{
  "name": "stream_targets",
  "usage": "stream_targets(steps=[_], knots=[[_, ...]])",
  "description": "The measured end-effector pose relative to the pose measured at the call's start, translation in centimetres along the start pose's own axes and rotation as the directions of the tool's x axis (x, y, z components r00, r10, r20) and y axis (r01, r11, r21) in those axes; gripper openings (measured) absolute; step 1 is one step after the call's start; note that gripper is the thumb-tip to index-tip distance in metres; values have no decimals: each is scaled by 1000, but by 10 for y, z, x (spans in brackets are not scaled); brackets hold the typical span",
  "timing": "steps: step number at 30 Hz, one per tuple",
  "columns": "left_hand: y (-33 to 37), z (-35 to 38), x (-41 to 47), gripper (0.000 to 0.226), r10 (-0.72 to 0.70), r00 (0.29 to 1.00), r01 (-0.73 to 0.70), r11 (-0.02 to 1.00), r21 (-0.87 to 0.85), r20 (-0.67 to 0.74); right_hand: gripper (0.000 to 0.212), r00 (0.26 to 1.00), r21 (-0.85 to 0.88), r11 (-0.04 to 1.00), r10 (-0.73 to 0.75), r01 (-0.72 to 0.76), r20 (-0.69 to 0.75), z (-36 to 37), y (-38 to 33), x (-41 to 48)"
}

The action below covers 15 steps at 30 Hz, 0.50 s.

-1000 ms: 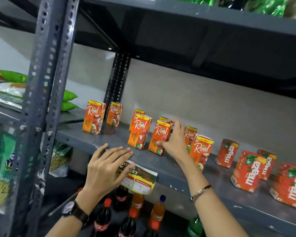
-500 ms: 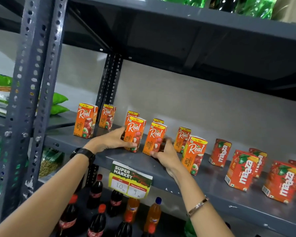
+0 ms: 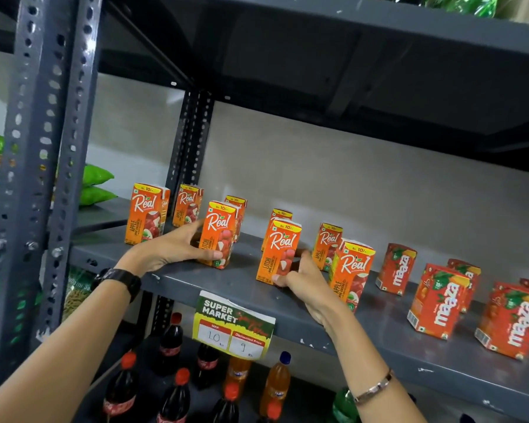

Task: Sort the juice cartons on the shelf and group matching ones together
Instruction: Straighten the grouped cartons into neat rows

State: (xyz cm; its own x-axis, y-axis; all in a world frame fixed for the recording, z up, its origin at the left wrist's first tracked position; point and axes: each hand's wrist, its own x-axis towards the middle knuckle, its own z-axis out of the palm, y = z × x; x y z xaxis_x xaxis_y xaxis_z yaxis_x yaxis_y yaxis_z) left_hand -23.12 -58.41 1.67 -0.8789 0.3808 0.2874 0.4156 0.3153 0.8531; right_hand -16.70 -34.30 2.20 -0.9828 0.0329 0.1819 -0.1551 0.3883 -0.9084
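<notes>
Left hand (image 3: 168, 250) grips one upright litchi carton (image 3: 219, 235) on the shelf (image 3: 379, 340). Right hand (image 3: 306, 280) grips a second litchi carton (image 3: 278, 251), apart from the first.

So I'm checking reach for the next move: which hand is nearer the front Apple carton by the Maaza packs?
Right. The right hand grips a Litchi carton directly beside the front Apple carton; the left hand holds another Litchi carton farther left.

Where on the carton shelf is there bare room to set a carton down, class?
Bare shelf lies between the two held Litchi cartons, along the front edge before the Maaza cartons, and behind them by the wall. Crowded: among the Real cartons.
</notes>
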Motion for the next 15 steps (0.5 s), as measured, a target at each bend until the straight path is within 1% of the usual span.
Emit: stream_targets(steps=[3, 7, 9, 12, 15], knots=[[2, 0, -2, 102, -9, 1000, 10, 999, -32, 21, 60, 1000, -29, 1000, -2, 2, 12, 1, -2, -3], [4, 4, -2, 87, -2, 1000, 3, 999, -49, 12, 62, 1000, -44, 999, 6, -5, 11, 1, -4, -5], [5, 4, -2, 87, 3, 1000, -3, 999, -50, 11, 63, 1000, -49, 999, 9, -8, 11, 1, -5, -5], [5, 5, -4, 80, 5, 1000, -5, 999, -45, 3, 65, 1000, -59, 998, 13, -12, 11, 2, -5, -6], [6, 5, -4, 83, 1, 1000, -1, 1000, -30, -10, 70, 1000, -64, 998, 18, -17, 15, 3, -5, -6]])
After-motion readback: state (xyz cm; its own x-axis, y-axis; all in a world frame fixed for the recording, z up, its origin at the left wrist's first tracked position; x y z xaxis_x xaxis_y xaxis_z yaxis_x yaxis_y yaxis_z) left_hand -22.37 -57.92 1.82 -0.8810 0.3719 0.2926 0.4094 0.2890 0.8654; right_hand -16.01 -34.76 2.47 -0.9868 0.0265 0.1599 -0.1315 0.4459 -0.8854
